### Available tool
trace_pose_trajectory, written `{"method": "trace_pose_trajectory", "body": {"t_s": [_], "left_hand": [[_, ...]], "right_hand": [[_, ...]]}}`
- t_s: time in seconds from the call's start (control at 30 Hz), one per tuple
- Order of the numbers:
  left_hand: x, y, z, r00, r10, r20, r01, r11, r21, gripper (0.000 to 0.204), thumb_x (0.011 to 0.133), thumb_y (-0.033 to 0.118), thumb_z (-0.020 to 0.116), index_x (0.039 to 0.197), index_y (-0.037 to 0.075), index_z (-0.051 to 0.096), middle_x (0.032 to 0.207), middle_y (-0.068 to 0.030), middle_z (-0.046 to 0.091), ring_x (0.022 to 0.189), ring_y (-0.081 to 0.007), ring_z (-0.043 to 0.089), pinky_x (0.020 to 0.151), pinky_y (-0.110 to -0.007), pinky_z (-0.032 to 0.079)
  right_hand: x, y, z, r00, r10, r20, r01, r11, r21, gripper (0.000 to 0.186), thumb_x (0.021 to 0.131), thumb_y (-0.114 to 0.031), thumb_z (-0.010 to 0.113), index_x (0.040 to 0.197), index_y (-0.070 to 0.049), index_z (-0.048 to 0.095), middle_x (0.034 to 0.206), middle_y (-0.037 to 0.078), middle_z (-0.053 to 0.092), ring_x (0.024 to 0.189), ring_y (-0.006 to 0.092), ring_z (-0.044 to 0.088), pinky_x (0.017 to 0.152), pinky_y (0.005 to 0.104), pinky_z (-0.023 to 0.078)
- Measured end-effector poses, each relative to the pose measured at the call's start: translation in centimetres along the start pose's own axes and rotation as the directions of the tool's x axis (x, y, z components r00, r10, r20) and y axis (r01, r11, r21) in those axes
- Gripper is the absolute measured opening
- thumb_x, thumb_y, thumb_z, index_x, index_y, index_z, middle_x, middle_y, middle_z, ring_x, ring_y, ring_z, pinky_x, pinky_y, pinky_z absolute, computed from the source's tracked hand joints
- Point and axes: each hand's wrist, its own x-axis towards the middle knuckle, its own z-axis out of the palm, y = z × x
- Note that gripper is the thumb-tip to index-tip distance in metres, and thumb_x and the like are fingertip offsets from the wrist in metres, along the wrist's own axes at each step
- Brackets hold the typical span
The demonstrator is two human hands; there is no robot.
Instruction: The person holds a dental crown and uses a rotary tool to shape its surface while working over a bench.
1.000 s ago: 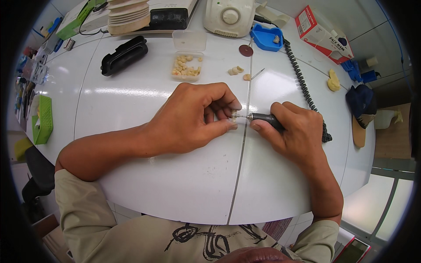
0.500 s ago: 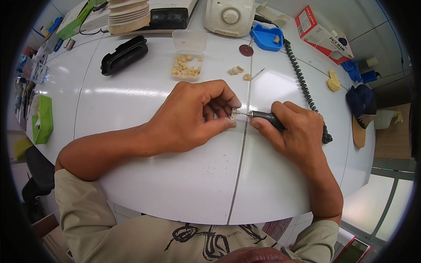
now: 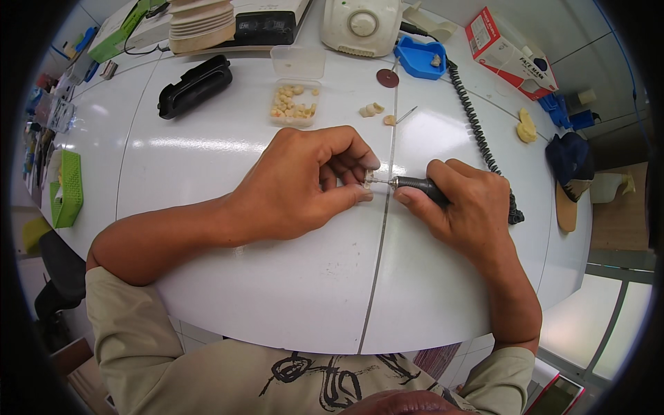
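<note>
Pinching small pale piece (image 3: 369, 178), left fingers (image 3: 354, 144) | curled round black handpiece (image 3: 419, 185), right fingers (image 3: 446, 181) (forearms (image 3: 180, 225) angled inward)

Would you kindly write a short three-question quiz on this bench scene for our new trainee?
1. Which hand grips the rotary handpiece?
2. True or false: the lid of the clear box holding the cream tooth-shaped pieces is shut.
3. Where does the reddish-brown disc lie? A) inside the blue tray; B) to the left of the blue tray; C) under the rotary handpiece.

Key:
1. The right hand.
2. False; the lid is open, toward the far side.
3. B.
</note>
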Motion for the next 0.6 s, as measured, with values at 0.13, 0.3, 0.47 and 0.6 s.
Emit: {"method": "trace_pose_trajectory", "body": {"t_s": [0.13,0.3,0.47,0.6], "left_hand": [[-0.01,-0.03,0.01,1.000,0.009,-0.003,-0.009,1.000,0.002,0.028,0.094,0.006,0.087,0.117,-0.002,0.073,0.098,-0.0043,0.075,0.088,-0.0090,0.070,0.073,-0.024,0.056],[0.02,0.06,-0.03,1.000,0.018,-0.006,-0.018,1.000,0.002,0.028,0.094,0.007,0.087,0.117,-0.002,0.073,0.096,-0.0039,0.074,0.087,-0.0085,0.069,0.071,-0.023,0.055],[0.01,0.06,-0.06,1.000,0.007,-0.001,-0.007,1.000,-0.006,0.028,0.094,0.008,0.087,0.116,-0.002,0.073,0.096,-0.0039,0.074,0.087,-0.0082,0.069,0.070,-0.023,0.054],[0.03,0.14,-0.03,1.000,0.000,-0.006,0.000,1.000,-0.016,0.027,0.094,0.008,0.087,0.115,-0.002,0.073,0.096,-0.0037,0.073,0.086,-0.0081,0.068,0.070,-0.023,0.054]], "right_hand": [[-0.04,0.14,0.10,1.000,-0.007,-0.007,0.007,1.000,0.008,0.062,0.093,-0.066,0.083,0.072,-0.009,0.066,0.063,0.004,0.064,0.046,0.0245,0.060,0.044,0.0397,0.041],[-0.15,0.39,0.42,0.998,-0.022,-0.059,0.025,0.998,0.051,0.061,0.092,-0.065,0.084,0.073,-0.009,0.065,0.062,0.004,0.063,0.046,0.0245,0.059,0.044,0.0394,0.042],[-0.17,0.47,0.37,0.998,-0.035,-0.052,0.038,0.997,0.063,0.061,0.092,-0.064,0.084,0.073,-0.009,0.064,0.062,0.004,0.063,0.045,0.0242,0.059,0.044,0.0389,0.042],[-0.15,0.35,0.32,0.998,-0.035,-0.050,0.037,0.998,0.043,0.061,0.092,-0.064,0.084,0.073,-0.010,0.064,0.061,0.004,0.062,0.045,0.0241,0.059,0.044,0.0390,0.041]]}}
